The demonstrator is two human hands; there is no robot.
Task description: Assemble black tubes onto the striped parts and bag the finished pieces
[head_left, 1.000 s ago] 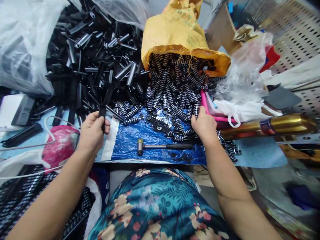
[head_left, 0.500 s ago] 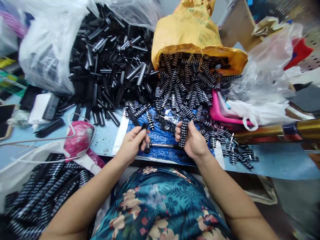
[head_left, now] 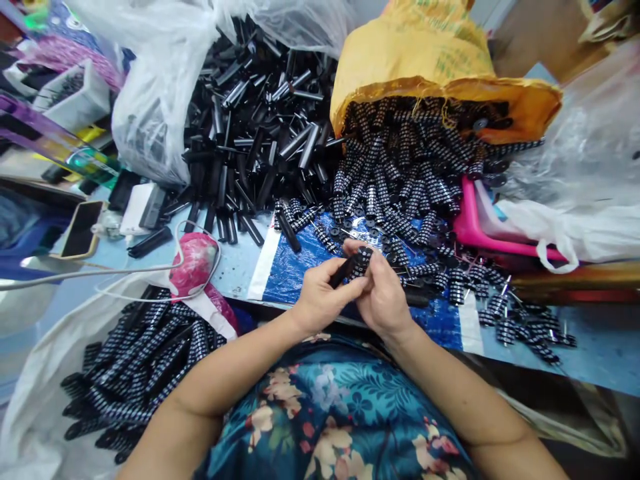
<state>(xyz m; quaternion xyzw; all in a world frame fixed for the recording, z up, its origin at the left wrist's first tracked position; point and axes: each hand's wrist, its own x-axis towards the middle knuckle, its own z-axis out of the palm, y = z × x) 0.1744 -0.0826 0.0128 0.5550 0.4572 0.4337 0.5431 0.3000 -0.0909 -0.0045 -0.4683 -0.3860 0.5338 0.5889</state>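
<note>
In front of my body, both hands meet over the blue plastic sheet (head_left: 305, 270). My left hand (head_left: 320, 300) is closed around a smooth black tube-like handle (head_left: 341, 274). Fingers of my right hand (head_left: 386, 303) wrap round a ridged black cylinder with white marks (head_left: 361, 259), its end facing up. Handle and cylinder touch or nearly touch; the exact join is hidden by my fingers. Behind the right hand, the black grip of a tool (head_left: 416, 297) lies on the sheet, the rest of it covered.
Loose black handles (head_left: 250, 143) heap at the back left. Marked cylinders (head_left: 395, 177) spill from a yellow sack (head_left: 410, 57). A pink-rimmed tray (head_left: 473, 220) stands right. At lower left, a white bag (head_left: 45, 380) holds handled pieces. A cable (head_left: 125, 270) crosses near a red-white bundle (head_left: 195, 263).
My hands have come together from apart, bringing the handle to the cylinder. The right hand's cylinder has turned end-up. The whole view has shifted, with the scene moving right.
</note>
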